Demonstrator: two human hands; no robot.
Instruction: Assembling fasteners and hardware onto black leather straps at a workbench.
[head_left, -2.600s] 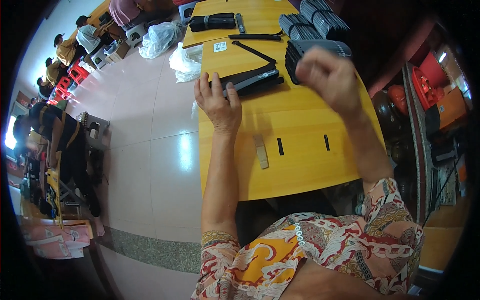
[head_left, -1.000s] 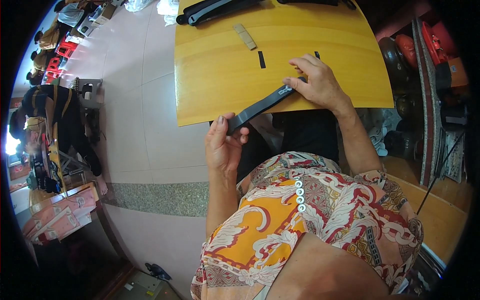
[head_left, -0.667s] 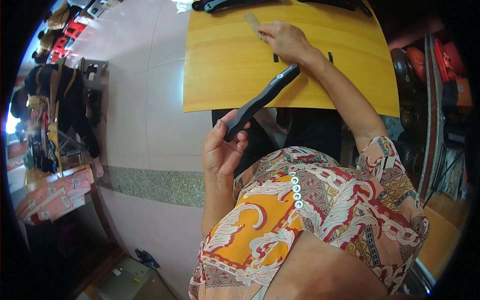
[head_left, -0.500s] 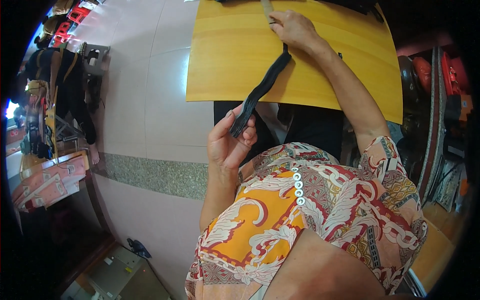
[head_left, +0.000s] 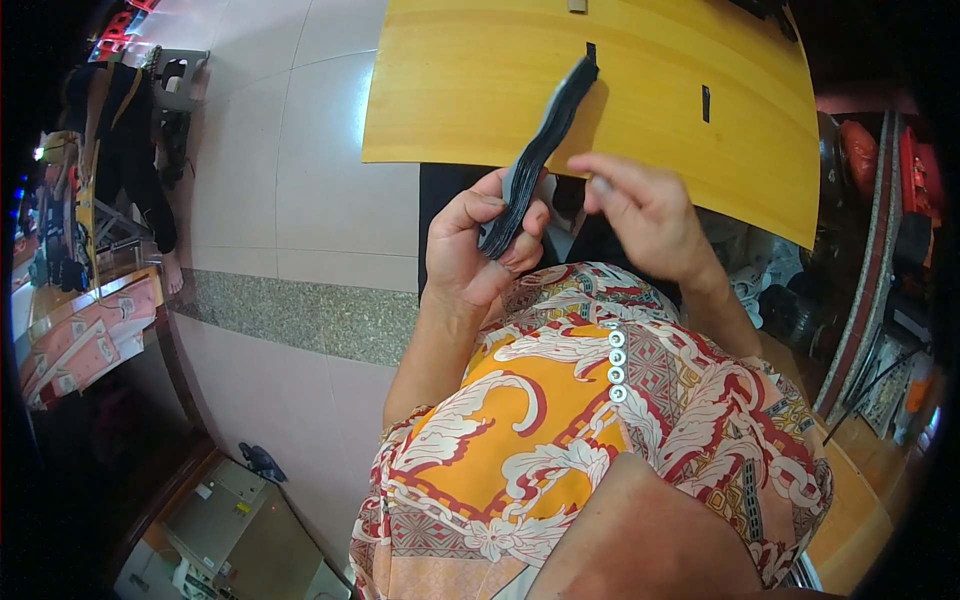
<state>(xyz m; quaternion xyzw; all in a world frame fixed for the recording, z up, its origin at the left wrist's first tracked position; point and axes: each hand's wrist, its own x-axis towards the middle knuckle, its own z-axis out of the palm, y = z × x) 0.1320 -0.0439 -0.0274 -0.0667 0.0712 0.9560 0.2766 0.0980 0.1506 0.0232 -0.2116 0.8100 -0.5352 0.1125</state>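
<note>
A long, layered bundle of thin black strips with greyish edges (head_left: 545,135) slants up and away from my left hand (head_left: 475,235). The fingers and thumb of that hand are closed around its near end, and its far end reaches over the yellow table (head_left: 460,90). A small black tab (head_left: 591,48) shows at the bundle's far tip. To the right, just off the table's near edge, is my right hand (head_left: 650,215). Its index finger is stretched toward the bundle without touching it, the thumb lies below, and no held thing shows.
On the table lies a short black strip (head_left: 706,104); a beige piece (head_left: 577,5) shows at its far edge. Right of it stand shelves with a red bag (head_left: 845,145). A person (head_left: 125,150) is at the far left near a grey stool (head_left: 180,80). A metal box (head_left: 225,520) sits lower left.
My right hand has come back from the far part of the table, where it was at a beige strip, to beside the bundle. My left hand still holds the bundle, now slightly higher and farther right.
</note>
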